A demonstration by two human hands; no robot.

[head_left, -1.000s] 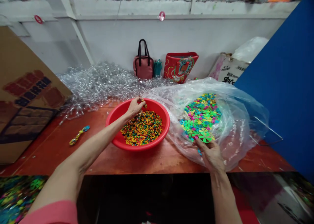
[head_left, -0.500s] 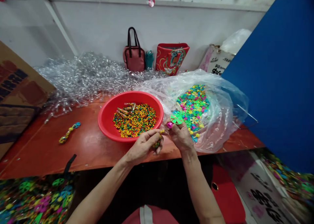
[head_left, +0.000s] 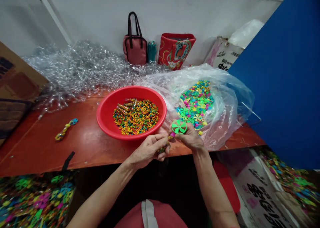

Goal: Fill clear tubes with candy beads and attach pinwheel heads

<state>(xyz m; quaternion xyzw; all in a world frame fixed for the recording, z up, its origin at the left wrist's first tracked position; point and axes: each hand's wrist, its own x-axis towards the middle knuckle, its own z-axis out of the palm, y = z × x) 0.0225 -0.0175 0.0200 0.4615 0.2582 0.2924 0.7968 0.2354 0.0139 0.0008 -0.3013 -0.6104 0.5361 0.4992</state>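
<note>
My left hand [head_left: 152, 147] is closed around a clear tube of colored beads [head_left: 162, 149], mostly hidden by the fingers. My right hand [head_left: 188, 136] pinches a green pinwheel top [head_left: 179, 126] with a magenta cap [head_left: 172, 134]. The cap meets the tube's mouth; how far it is pushed on I cannot tell. Just beyond my left hand sits a red basin [head_left: 105, 128] of small multicolored beads [head_left: 140, 119], with several filled tubes [head_left: 127, 105] lying on them. Right of it, a clear plastic bag [head_left: 225, 121] holds loose pinwheel tops [head_left: 196, 103].
A capped bead tube [head_left: 65, 129] and a black strip [head_left: 68, 160] lie on the red table [head_left: 87, 154]. Empty clear tubes [head_left: 82, 68] are heaped behind. Bags [head_left: 135, 50] stand at the wall. A blue panel [head_left: 282, 88] rises right; a cardboard box [head_left: 22, 85] stands left.
My right hand has brought the magenta cap down to the tube's mouth, where a gap showed before. The pinwheel has turned to face me more. The view has tilted downward slightly.
</note>
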